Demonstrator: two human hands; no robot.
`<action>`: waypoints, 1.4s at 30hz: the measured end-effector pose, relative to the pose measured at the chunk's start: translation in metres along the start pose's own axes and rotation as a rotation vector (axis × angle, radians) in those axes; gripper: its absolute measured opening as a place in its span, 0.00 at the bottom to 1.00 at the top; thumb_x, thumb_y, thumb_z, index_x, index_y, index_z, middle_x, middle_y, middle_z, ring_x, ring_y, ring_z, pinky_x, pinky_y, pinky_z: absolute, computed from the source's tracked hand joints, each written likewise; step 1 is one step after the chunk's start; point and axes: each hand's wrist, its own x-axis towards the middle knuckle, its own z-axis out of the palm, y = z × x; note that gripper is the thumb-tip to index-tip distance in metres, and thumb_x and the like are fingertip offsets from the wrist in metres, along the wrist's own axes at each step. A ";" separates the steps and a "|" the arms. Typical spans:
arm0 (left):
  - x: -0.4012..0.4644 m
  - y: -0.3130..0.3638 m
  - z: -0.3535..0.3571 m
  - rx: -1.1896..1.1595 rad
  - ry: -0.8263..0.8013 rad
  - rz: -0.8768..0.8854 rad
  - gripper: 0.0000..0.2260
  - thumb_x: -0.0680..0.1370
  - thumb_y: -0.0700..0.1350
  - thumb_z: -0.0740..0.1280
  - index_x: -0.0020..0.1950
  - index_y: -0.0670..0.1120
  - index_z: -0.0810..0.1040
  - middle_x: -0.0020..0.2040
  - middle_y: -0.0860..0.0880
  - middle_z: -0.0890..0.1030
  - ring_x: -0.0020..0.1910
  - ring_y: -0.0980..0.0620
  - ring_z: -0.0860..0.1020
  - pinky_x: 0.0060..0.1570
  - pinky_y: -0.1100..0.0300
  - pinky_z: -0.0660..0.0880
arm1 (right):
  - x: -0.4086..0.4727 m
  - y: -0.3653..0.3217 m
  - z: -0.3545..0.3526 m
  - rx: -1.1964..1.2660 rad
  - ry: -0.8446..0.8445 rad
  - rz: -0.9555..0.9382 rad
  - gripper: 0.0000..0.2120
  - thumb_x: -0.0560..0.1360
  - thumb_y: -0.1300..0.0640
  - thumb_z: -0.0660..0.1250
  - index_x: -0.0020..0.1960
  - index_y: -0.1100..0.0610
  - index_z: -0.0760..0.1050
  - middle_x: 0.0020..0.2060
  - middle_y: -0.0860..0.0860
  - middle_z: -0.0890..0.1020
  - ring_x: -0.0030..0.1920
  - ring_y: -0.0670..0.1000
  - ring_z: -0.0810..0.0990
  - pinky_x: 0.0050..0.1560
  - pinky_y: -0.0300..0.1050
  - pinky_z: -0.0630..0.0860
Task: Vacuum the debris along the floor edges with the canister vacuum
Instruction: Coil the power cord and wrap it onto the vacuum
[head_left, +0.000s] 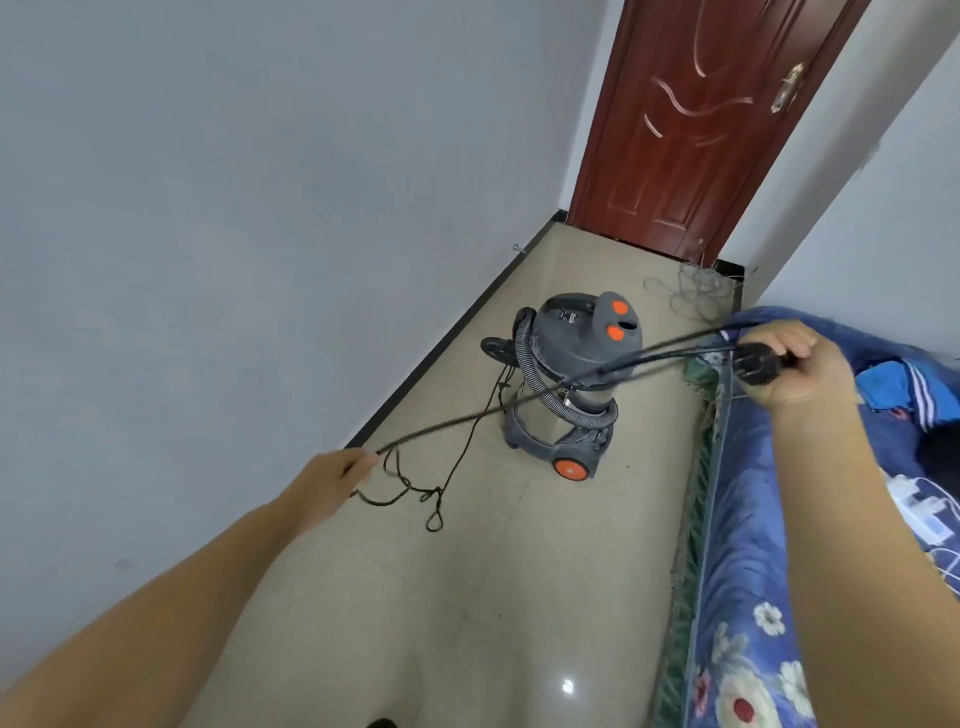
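Observation:
A grey canister vacuum (569, 382) with orange buttons and an orange wheel stands on the tiled floor, its ribbed hose wound round the body. Its black power cord (467, 423) is stretched across in front of it. My left hand (337, 473) pinches the cord low at the left, where slack loops lie tangled on the floor. My right hand (795, 364) grips the black plug end (756, 366) and several cord loops, raised at the right above the bed's edge.
A black skirting (447, 343) runs along the grey wall at the left. A closed red-brown door (696, 130) ends the narrow floor strip. A thin grey cable (693, 291) lies coiled by the door. A bed with a blue floral cover (743, 597) bounds the right side.

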 end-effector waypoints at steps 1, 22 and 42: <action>-0.005 -0.002 0.003 0.054 -0.042 0.024 0.16 0.82 0.48 0.55 0.35 0.49 0.67 0.30 0.51 0.70 0.35 0.48 0.71 0.36 0.62 0.65 | 0.003 -0.004 -0.002 -0.077 0.050 -0.056 0.20 0.73 0.65 0.53 0.23 0.57 0.62 0.16 0.47 0.64 0.15 0.45 0.62 0.16 0.34 0.60; 0.014 0.113 -0.019 -0.485 0.137 0.229 0.20 0.77 0.51 0.65 0.28 0.46 0.66 0.26 0.50 0.66 0.25 0.58 0.68 0.34 0.65 0.70 | -0.022 0.086 0.026 -1.619 -0.311 0.198 0.17 0.79 0.52 0.61 0.33 0.56 0.71 0.16 0.44 0.60 0.16 0.43 0.57 0.18 0.32 0.55; -0.027 0.169 0.010 0.568 -0.454 0.602 0.21 0.80 0.56 0.58 0.31 0.47 0.64 0.26 0.54 0.66 0.27 0.55 0.65 0.31 0.58 0.61 | 0.016 0.092 0.003 -1.426 0.036 0.153 0.18 0.82 0.55 0.54 0.39 0.63 0.72 0.25 0.54 0.82 0.25 0.49 0.81 0.23 0.36 0.76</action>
